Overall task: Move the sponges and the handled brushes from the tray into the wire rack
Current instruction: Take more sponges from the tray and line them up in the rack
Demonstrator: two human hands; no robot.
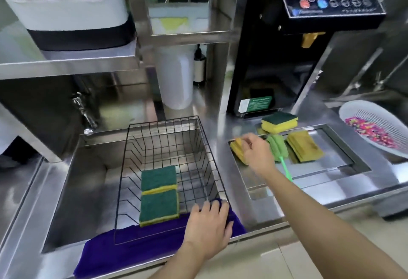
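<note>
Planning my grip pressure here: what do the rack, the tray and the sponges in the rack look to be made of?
Rack: thin metal wire, apparently black-coated, seen as an open grid. Tray: likely stainless steel, bright and reflective. Sponges: soft yellow foam under a dark green fibrous scouring layer, probably synthetic.

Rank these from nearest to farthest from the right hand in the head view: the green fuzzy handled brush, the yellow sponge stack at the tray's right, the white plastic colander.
1. Green fuzzy handled brush: in the tray, just right of the right hand.
2. Yellow sponge stack: in the tray, beyond the brush.
3. White plastic colander: far right, outside the tray.
</note>
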